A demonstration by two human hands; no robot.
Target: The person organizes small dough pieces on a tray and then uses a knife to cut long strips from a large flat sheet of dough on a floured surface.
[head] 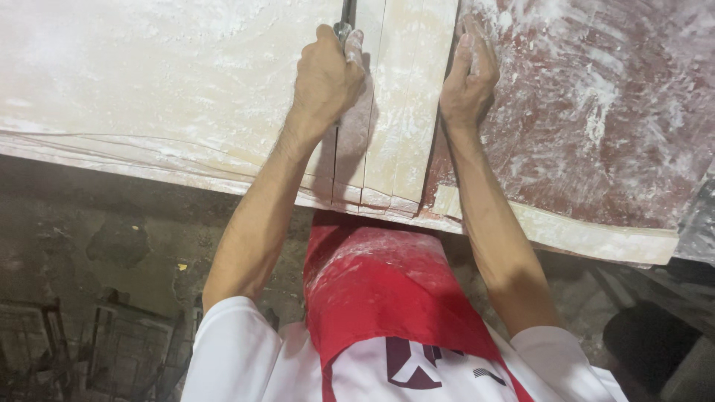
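On the dough sheet [186, 82]: my two hands work at its right end, where it lies floured across the red table [596, 134].
Left hand [325, 78]: I have it closed in a fist around the knife [345, 18], whose blade points away from me, up the sheet.
Right hand [468, 74]: I hold it open and flat, fingers together, pressed against the right edge of the cut strips [402, 112].
Cut strips: they lie between my hands, long axis running away from my body, parallel with the knife.
Cut line: it runs straight back from my left fist to the sheet's near edge.
Nearer hand: my left is on the uncut sheet's side; my right touches the outermost strip.
Below the sheet: my red apron [387, 290], dusted with flour.
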